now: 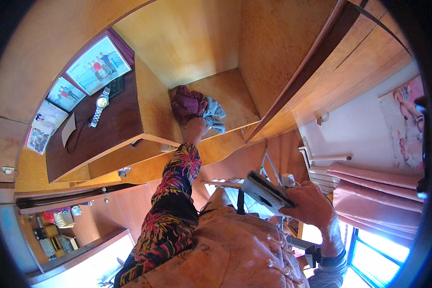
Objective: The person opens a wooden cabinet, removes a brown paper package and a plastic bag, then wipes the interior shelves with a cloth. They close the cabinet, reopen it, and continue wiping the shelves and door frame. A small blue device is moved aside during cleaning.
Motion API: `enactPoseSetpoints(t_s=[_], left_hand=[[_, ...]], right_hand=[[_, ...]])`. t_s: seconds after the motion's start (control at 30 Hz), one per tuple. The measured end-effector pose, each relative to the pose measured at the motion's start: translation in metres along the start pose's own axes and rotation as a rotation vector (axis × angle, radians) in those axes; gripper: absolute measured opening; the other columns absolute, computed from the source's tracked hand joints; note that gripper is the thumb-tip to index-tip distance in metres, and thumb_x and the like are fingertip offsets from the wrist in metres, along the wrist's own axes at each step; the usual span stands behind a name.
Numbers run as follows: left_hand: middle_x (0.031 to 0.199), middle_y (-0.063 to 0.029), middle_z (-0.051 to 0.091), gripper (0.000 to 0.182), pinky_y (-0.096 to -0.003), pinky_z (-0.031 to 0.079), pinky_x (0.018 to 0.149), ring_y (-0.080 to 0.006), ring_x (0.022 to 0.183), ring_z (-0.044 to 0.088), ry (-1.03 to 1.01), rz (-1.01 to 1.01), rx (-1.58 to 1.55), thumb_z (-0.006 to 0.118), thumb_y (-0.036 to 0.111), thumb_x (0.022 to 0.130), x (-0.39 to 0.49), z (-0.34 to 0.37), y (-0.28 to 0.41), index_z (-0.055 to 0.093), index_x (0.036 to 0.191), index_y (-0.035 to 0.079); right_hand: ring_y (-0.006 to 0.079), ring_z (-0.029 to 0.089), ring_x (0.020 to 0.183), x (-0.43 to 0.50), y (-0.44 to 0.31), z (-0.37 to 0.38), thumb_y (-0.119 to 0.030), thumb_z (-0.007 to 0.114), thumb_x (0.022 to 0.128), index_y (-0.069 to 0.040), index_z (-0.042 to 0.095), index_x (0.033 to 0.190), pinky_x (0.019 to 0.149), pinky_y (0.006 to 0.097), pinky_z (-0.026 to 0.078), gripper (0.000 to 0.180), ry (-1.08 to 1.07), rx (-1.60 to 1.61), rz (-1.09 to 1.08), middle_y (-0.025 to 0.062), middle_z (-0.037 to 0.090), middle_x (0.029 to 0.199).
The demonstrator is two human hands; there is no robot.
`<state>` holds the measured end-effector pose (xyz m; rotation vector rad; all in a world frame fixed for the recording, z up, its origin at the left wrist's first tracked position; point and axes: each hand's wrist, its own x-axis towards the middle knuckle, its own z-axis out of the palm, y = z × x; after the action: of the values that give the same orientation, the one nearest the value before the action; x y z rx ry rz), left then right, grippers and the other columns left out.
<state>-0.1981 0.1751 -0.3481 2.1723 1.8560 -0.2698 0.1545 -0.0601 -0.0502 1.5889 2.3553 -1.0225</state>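
Observation:
My left hand (197, 126), below a patterned sleeve, reaches into an open wooden cabinet compartment (219, 84). Its fingers are closed on a crumpled grey-blue cloth (214, 113). Against this cloth lies a bunched maroon knitted cloth (188, 102), on the compartment floor by its left wall. At the right, outside the cabinet, my right hand (307, 205) grips a flat grey object with a dark slot (264, 192); its exact kind cannot be told. Part of that object is hidden by the fingers.
Left of the compartment, a dark brown shelf top (120, 111) holds a metal wristwatch (101, 103), a dark cord and propped photographs (99, 64). A wooden panel edge (295, 75) runs along the right. Pink curtains (374, 201) hang near a window at the lower right.

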Motion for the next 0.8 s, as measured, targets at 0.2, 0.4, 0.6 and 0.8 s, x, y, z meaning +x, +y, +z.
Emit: enactPoseSetpoints(t_s=[0.2, 0.4, 0.6, 0.8], left_hand=[[0.095, -0.0215, 0.073, 0.043, -0.0477, 0.056, 0.080, -0.0379, 0.089, 0.071, 0.016, 0.002, -0.004, 0.071, 0.044, 0.083, -0.0014, 0.0010, 0.0008, 0.076, 0.092, 0.002], [0.094, -0.0215, 0.072, 0.042, -0.0481, 0.056, 0.081, -0.0378, 0.090, 0.071, 0.009, -0.007, -0.044, 0.071, 0.043, 0.083, -0.0027, 0.0000, -0.0009, 0.075, 0.088, 0.002], [0.097, -0.0223, 0.072, 0.045, -0.0490, 0.056, 0.082, -0.0390, 0.092, 0.070, -0.024, -0.047, -0.067, 0.071, 0.046, 0.083, -0.0012, -0.0002, -0.0009, 0.074, 0.090, 0.001], [0.097, -0.0236, 0.071, 0.046, -0.0495, 0.055, 0.083, -0.0392, 0.092, 0.070, -0.013, -0.024, -0.052, 0.072, 0.046, 0.083, -0.0009, -0.0015, -0.0023, 0.073, 0.092, 0.001]], right_hand=[[0.0390, 0.066, 0.076, -0.0002, 0.0018, -0.0024, -0.034, 0.076, 0.076, -0.003, 0.067, 0.078, 0.075, 0.0488, 0.050, 0.032, 0.002, 0.010, -0.031, 0.0187, 0.065, 0.074], [0.0381, 0.068, 0.072, 0.0003, -0.0007, -0.0016, -0.032, 0.075, 0.077, -0.003, 0.068, 0.073, 0.073, 0.0495, 0.052, 0.030, -0.016, -0.067, -0.050, 0.0192, 0.066, 0.070], [0.0374, 0.067, 0.072, -0.0033, 0.0004, 0.0041, -0.031, 0.075, 0.076, -0.003, 0.067, 0.073, 0.071, 0.0485, 0.051, 0.029, 0.059, -0.058, -0.059, 0.0182, 0.065, 0.070], [0.0367, 0.066, 0.074, -0.0034, 0.0012, 0.0032, -0.030, 0.075, 0.075, -0.004, 0.066, 0.073, 0.072, 0.0479, 0.048, 0.028, 0.032, -0.070, -0.070, 0.0166, 0.064, 0.071]])
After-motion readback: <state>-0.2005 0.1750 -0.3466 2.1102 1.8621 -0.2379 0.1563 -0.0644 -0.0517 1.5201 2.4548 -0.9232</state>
